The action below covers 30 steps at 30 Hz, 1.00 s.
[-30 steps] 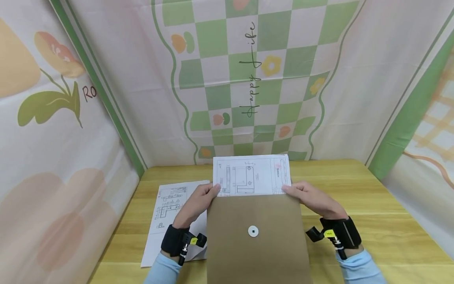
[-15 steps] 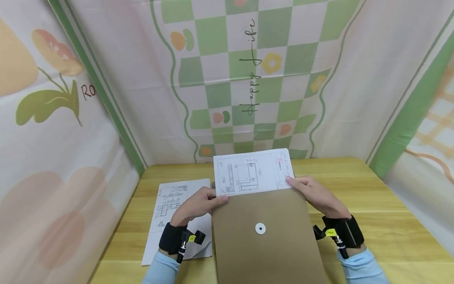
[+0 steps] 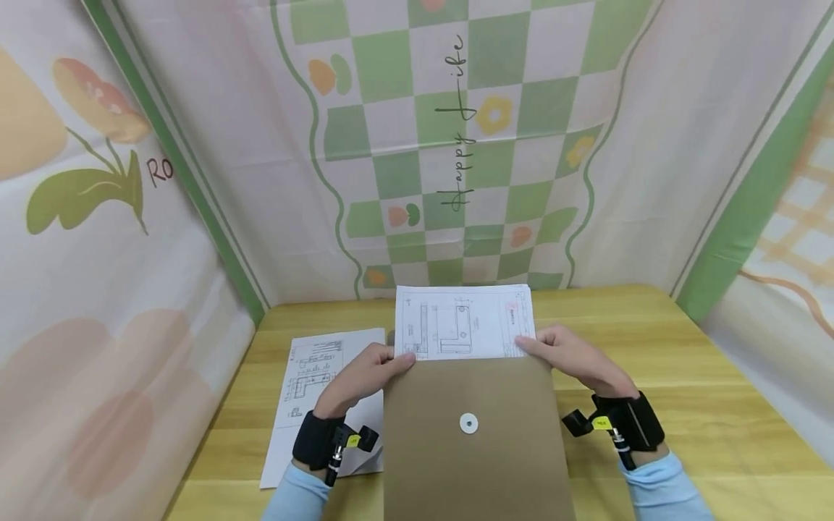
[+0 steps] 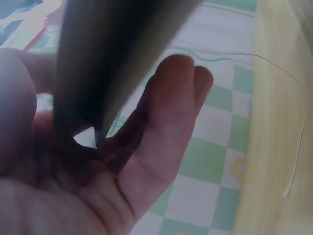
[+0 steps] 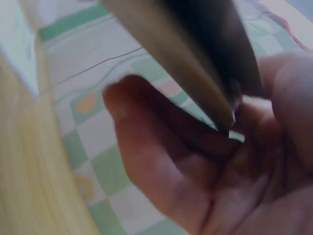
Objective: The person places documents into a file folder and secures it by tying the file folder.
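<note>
A brown document envelope (image 3: 472, 456) with a white round button stands in front of me. Printed drawing sheets (image 3: 465, 322) stick up out of its top edge. With the thumb in front and the fingers behind, my left hand (image 3: 368, 373) grips the envelope's upper left corner. My right hand (image 3: 580, 358) holds the upper right corner, its thumb lying on the sheets. Both wrist views show the envelope from edge-on, dark inside, between thumb and fingers. A thin string (image 4: 274, 66) hangs away from it in the left wrist view.
More drawing sheets (image 3: 309, 405) lie on the wooden table (image 3: 651, 347) at the left, partly under my left arm. A patterned cloth (image 3: 456, 145) hangs behind the table and at both sides.
The envelope tilted briefly with its right side higher, then came level again. My left thumb shifted from the sheets onto the envelope's top edge. The loose sheets at left stayed put.
</note>
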Available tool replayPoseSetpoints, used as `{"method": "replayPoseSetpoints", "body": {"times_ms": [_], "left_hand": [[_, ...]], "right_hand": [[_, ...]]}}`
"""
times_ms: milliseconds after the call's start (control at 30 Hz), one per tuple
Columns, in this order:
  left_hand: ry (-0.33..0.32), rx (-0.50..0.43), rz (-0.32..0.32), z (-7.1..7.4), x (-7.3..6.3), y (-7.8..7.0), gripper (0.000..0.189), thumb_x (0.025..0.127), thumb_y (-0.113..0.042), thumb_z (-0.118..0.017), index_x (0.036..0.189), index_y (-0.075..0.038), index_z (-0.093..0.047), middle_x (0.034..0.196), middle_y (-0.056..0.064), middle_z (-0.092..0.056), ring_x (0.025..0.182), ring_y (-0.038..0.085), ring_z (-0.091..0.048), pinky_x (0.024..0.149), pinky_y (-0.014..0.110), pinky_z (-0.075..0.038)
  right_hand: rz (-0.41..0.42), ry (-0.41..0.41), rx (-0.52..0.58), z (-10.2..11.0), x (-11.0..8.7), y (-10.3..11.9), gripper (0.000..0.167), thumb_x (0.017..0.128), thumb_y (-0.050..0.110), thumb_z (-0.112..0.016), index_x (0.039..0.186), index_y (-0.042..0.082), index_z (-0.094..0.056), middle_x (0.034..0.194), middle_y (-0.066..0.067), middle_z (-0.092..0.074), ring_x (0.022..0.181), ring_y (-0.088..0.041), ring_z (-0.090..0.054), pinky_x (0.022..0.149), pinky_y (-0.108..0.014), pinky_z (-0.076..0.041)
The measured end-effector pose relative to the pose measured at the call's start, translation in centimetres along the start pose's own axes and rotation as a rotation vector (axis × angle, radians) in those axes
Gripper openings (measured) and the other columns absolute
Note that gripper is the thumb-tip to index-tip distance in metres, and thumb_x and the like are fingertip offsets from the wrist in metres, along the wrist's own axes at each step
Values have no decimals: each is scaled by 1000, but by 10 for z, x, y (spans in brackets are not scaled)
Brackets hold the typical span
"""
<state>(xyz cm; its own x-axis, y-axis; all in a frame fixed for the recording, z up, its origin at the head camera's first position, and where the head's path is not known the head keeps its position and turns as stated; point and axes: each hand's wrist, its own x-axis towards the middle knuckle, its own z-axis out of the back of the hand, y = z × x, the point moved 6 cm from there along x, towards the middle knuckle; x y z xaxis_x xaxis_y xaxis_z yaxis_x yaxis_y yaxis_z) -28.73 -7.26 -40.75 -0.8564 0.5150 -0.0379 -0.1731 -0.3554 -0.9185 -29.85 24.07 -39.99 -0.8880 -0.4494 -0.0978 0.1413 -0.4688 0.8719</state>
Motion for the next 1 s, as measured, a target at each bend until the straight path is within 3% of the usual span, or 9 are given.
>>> {"method": "replayPoseSetpoints", "body": {"times_ms": [133, 300, 433, 567, 667, 800, 900, 1000], "left_hand": [[-10, -27, -2, 0, 1, 0, 44, 99, -49, -51, 91, -12, -72, 107, 0, -73, 84, 15, -56, 72, 29, -41], [-32, -33, -4, 3, 0, 1, 39, 102, -45, -46, 103, -14, -70, 115, 0, -71, 88, 17, -55, 72, 30, -39], [0, -43, 16, 3, -1, 2, 36, 103, -40, -48, 103, -11, -70, 117, 1, -71, 86, 16, -57, 68, 29, -40], [25, -61, 34, 2, -1, 2, 36, 102, -37, -51, 94, -7, -70, 113, 2, -72, 84, 14, -59, 67, 29, -43], [-41, -95, 19, 5, 0, 1, 38, 101, -39, -52, 91, -6, -69, 112, 4, -72, 87, 14, -59, 71, 29, -45], [-167, -196, -1, 9, 4, -1, 45, 99, -46, -52, 87, -4, -66, 109, 6, -70, 88, 17, -58, 72, 28, -45], [-184, -246, 7, 8, 8, -4, 47, 98, -50, -52, 93, -5, -65, 103, 7, -66, 81, 17, -56, 69, 27, -45], [-195, -236, 6, 9, 12, -12, 39, 100, -45, -52, 101, -8, -65, 93, 6, -61, 76, 18, -54, 66, 28, -45]], "right_hand": [[75, 68, 20, 0, -6, 1, 32, 102, 26, -53, 97, 1, -74, 113, -8, -72, 94, -9, -61, 77, -24, -46], [105, 84, 37, 0, -8, 3, 32, 103, 26, -50, 116, 2, -68, 115, -8, -71, 93, -11, -63, 78, -26, -50], [137, 77, 43, 0, -7, 8, 32, 104, 24, -49, 113, 0, -67, 111, -9, -72, 88, -12, -64, 73, -27, -50], [112, 93, 42, 0, -9, 8, 30, 102, 22, -52, 108, -2, -69, 108, -7, -73, 87, -11, -64, 73, -25, -49], [89, 43, 101, 1, -7, 8, 35, 102, 24, -52, 113, -5, -67, 114, -5, -71, 94, -10, -64, 78, -26, -51], [82, -90, 247, 1, -1, 10, 46, 102, 31, -53, 123, -9, -61, 118, -4, -69, 98, -12, -66, 80, -27, -54], [98, -208, 316, 4, 0, 13, 52, 102, 33, -52, 131, -11, -54, 110, 4, -71, 86, -14, -69, 70, -28, -56], [156, -332, 334, 12, 0, 21, 55, 103, 32, -52, 136, -12, -48, 103, 13, -71, 75, -12, -69, 61, -27, -56]]}}
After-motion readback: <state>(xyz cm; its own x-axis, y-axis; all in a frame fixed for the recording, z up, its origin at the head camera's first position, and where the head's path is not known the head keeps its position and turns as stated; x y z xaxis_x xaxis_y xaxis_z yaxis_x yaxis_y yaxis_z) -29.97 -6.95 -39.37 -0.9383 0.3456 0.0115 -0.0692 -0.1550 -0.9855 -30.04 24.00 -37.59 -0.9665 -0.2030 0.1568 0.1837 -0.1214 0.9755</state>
